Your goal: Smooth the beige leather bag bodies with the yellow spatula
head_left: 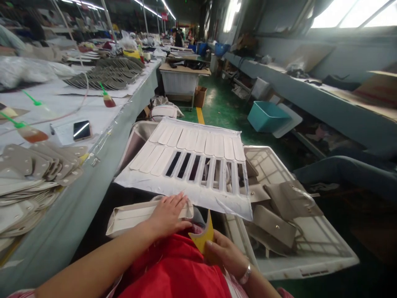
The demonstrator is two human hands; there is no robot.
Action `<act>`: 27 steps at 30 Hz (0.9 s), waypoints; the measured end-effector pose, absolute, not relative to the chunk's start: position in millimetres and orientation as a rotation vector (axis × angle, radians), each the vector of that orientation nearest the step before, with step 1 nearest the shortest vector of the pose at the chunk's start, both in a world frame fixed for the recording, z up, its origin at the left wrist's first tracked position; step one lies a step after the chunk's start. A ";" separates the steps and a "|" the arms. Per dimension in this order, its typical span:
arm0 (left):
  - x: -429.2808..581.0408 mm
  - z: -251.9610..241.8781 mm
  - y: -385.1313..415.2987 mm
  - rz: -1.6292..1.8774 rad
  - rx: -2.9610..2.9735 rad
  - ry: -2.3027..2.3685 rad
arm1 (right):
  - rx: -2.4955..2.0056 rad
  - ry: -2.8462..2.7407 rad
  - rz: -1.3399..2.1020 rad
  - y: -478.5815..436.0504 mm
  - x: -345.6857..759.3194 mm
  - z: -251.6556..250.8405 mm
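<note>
Single head-worn view, wide angle, facing forward and down from above the lap. Red apron (173,271), left hand (169,213), right hand (226,251) nearest; slotted white panel (214,202) just beyond. Workbench (93,194) fills left, crate (310,270) right; green floor (225,114) recedes far.

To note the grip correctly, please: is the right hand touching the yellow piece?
Touching. The head view shows the right hand holding the yellow piece, with its thumb lying over the yellow surface.

Bright red apron (173,269) over pink-and-white patterned clothing (233,285), 1 shiny silvery bracelet (246,275) at the right wrist (239,267).
</note>
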State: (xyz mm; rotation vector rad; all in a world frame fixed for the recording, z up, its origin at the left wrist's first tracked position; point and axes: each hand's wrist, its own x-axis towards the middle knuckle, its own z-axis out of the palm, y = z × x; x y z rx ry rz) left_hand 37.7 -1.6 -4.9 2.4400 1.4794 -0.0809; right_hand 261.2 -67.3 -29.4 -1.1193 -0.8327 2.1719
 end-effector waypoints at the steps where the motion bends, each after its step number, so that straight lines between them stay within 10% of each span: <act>1: 38.8 -2.8 1.0 -0.081 2.399 1.492 | -1.142 -0.941 2.190 -62.0 264.7 -26.3; 27: 53.9 -13.7 0.9 0.083 2.563 1.559 | -1.371 -1.970 2.297 34.2 257.6 -12.1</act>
